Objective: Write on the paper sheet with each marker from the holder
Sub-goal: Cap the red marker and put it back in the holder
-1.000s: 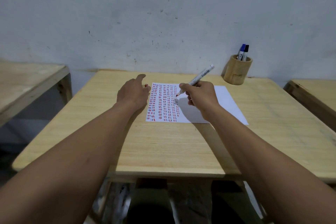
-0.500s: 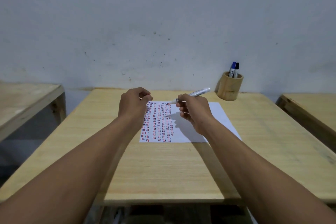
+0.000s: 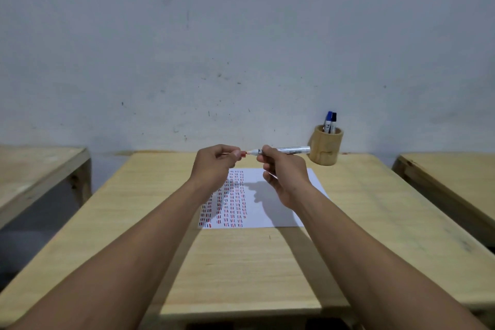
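My right hand (image 3: 284,171) holds a white marker (image 3: 289,150) level above the table, its tip pointing left. My left hand (image 3: 214,166) pinches a small red cap (image 3: 242,153) right at that tip. Below both hands lies the white paper sheet (image 3: 270,211), its left half filled with columns of red, blue and black dashes. A round wooden holder (image 3: 325,150) stands at the back right of the table with a blue marker (image 3: 327,120) and a black marker (image 3: 333,121) upright in it.
The sheet rests on a light wooden table (image 3: 241,262) set against a grey wall. Another wooden table (image 3: 34,171) stands to the left and a third (image 3: 450,177) to the right, with gaps between them.
Both hands rose off the paper. The marker swung from slanting down onto the sheet to level, and my left hand left the sheet and came up to the tip with the red cap.
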Demonstrator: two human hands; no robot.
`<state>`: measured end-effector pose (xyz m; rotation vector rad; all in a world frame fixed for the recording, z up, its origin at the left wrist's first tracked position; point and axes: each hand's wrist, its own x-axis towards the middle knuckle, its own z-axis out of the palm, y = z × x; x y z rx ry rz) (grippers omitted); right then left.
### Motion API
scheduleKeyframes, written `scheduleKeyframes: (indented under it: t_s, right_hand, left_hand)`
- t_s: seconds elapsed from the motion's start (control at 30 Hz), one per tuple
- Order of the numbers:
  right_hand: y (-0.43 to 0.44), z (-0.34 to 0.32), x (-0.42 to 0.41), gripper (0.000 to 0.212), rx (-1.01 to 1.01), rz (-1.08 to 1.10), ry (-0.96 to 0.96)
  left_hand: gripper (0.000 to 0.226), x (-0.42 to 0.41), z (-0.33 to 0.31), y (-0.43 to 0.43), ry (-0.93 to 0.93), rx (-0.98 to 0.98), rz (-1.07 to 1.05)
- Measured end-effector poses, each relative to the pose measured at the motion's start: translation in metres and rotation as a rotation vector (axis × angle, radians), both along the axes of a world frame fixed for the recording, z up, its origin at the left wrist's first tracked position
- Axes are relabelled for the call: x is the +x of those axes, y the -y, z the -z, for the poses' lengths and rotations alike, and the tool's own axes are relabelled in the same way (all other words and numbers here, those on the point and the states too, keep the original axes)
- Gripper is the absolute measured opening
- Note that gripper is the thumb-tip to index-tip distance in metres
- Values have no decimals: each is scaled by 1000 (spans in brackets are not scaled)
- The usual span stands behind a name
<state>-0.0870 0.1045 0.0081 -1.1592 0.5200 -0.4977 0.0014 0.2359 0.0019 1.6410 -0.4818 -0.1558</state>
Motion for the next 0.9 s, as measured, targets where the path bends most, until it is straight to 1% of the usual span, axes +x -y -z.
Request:
scheduleKeyframes:
  t_s: [0.2,0.27,0.33,0.4,0.47,0.57,0.6,0.67,0.7,0.9]
  right_hand:
    - [2,-2,-5,12,7,-19,-22]
    - [4,-3,-5,10,44,-10,-20]
    - [5,-4,-4,7,128,-7,3]
    - [4,-6,-1,8,190,56,15]
    - [4,-7,3,17,163,150,10]
    - [6,-4,5,55,7,232,-7]
    - [6,-5,2,53,-78,221,-28]
    - [8,-9,-4,26,-239,162,-97]
    - [9,-10,-8,22,-296,134,-129]
    - [30,-9,-13,16,-713,85,-271]
  left_hand:
    - [15,-11,-7,10,-26,-19,32]
    - [14,-13,-10,12,-20,-22,30]
    - [14,-14,-11,14,-7,-25,21]
    - [13,-16,-11,18,16,-28,18]
    - [10,-17,-11,22,58,-22,10]
    - [8,-21,-12,28,157,20,-3]
    - [9,-22,-13,30,199,41,-15]
    - [10,-25,-17,33,286,80,-54]
    - [10,-26,-20,35,313,91,-65]
    - [12,-24,-30,51,341,132,-58]
